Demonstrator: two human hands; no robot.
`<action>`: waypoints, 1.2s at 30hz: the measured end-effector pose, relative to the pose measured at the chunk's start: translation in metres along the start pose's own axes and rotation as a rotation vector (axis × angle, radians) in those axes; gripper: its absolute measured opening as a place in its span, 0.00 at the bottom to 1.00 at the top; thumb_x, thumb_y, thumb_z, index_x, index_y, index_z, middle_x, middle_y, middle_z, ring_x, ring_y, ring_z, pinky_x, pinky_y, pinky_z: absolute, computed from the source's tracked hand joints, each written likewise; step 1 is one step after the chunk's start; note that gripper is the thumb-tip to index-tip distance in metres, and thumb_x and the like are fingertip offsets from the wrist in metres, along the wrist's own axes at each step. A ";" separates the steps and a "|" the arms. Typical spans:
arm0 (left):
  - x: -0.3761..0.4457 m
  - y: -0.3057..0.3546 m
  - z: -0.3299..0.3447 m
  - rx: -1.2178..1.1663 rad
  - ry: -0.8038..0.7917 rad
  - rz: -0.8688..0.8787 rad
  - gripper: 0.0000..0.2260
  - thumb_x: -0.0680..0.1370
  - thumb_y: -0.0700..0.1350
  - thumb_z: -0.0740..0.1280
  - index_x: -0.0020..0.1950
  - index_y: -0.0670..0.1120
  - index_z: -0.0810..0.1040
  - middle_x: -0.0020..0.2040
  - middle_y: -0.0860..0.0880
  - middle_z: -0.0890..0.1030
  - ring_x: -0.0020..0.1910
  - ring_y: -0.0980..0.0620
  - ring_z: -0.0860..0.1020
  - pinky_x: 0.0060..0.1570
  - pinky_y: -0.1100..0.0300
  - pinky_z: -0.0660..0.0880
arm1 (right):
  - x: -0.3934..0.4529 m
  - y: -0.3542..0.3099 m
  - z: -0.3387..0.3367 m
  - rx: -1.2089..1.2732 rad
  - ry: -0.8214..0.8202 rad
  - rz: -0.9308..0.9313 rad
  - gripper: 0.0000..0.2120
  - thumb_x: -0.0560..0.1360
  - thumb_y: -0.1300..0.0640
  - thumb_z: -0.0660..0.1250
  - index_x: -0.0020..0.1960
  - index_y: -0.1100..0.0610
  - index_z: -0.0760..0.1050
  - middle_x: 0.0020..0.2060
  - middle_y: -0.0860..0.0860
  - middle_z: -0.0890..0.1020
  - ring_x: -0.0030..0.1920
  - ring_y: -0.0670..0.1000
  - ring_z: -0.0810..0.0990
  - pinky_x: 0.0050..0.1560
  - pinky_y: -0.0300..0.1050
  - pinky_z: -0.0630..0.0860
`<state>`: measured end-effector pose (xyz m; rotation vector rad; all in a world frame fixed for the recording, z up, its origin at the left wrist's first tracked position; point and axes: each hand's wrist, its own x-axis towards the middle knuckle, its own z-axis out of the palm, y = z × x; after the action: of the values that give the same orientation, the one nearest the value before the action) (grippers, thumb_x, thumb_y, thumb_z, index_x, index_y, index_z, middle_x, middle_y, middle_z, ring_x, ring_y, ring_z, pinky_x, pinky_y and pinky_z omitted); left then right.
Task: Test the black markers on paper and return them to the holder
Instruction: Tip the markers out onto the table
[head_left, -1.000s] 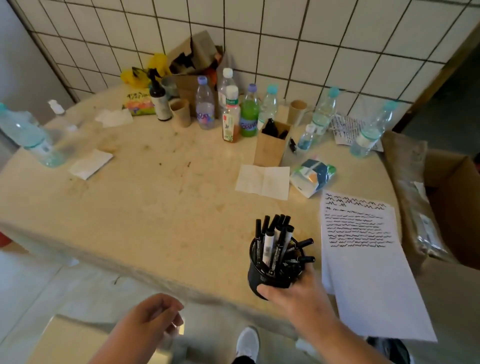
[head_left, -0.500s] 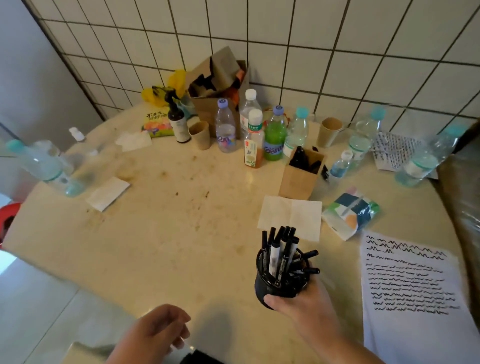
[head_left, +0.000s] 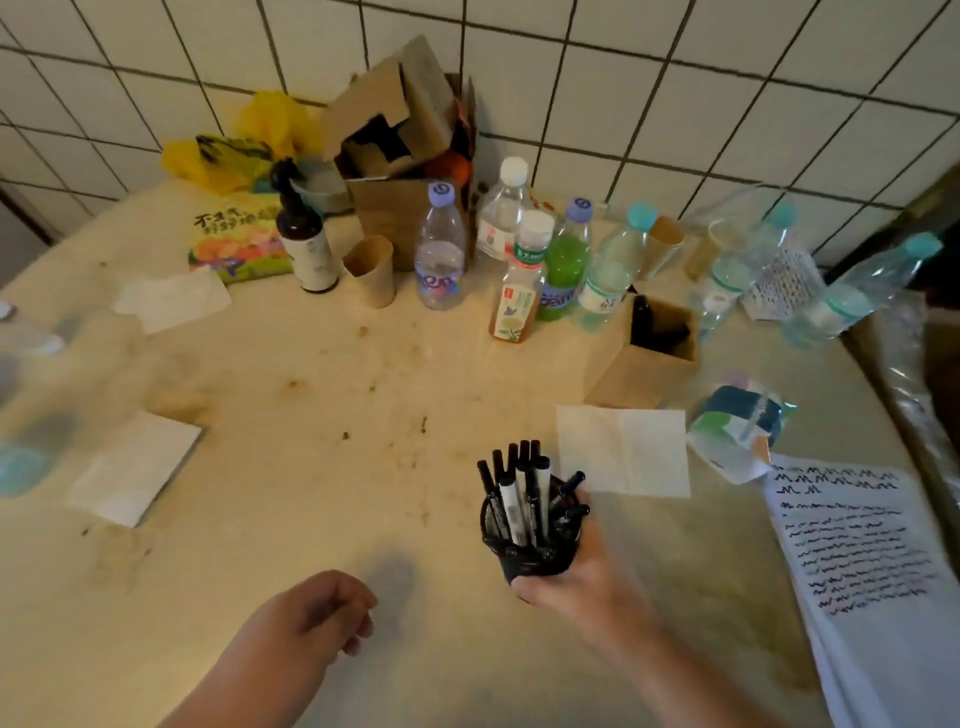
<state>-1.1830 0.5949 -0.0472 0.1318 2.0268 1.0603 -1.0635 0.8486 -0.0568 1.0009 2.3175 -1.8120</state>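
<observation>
A black mesh holder (head_left: 524, 558) full of several black markers (head_left: 519, 493) is gripped by my right hand (head_left: 569, 582), whose fingers wrap its right side and base, over the beige table (head_left: 311, 415). My left hand (head_left: 317, 613) hovers to the left of it with loosely curled fingers and holds nothing. At the right edge lies a white paper sheet (head_left: 878, 582) covered with rows of black squiggles.
Several bottles (head_left: 441, 249), paper cups (head_left: 371, 270) and a torn cardboard box (head_left: 405, 156) stand at the back by the tiled wall. A small brown box (head_left: 644, 364), a white napkin (head_left: 623, 449) and a snack packet (head_left: 737, 431) lie behind the holder. More napkins (head_left: 135, 467) lie left.
The view has moved closer over the table. My right hand has carried the holder further in from the near edge. My left hand has come forward above the table.
</observation>
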 end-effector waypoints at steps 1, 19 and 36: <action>0.004 -0.003 -0.013 0.001 -0.017 -0.005 0.08 0.79 0.36 0.64 0.45 0.44 0.82 0.38 0.47 0.86 0.35 0.52 0.81 0.38 0.60 0.74 | 0.008 -0.008 0.010 -0.023 0.021 -0.004 0.37 0.63 0.81 0.74 0.64 0.56 0.69 0.48 0.48 0.85 0.44 0.35 0.83 0.41 0.29 0.75; -0.003 -0.036 -0.089 -0.047 -0.086 0.060 0.12 0.79 0.36 0.65 0.40 0.50 0.82 0.39 0.46 0.85 0.31 0.59 0.78 0.36 0.68 0.74 | 0.080 -0.088 0.081 -0.935 -0.105 0.045 0.41 0.62 0.48 0.77 0.72 0.48 0.64 0.63 0.52 0.73 0.63 0.55 0.73 0.59 0.47 0.73; -0.004 -0.039 -0.088 -0.065 -0.067 -0.011 0.08 0.79 0.39 0.65 0.44 0.47 0.82 0.41 0.51 0.86 0.36 0.56 0.82 0.38 0.68 0.75 | 0.106 -0.103 0.094 -1.126 -0.225 0.082 0.39 0.60 0.48 0.74 0.69 0.45 0.65 0.57 0.49 0.73 0.59 0.54 0.74 0.57 0.51 0.76</action>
<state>-1.2321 0.5123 -0.0461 0.1207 1.9286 1.0990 -1.2316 0.8034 -0.0410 0.6097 2.4615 -0.3358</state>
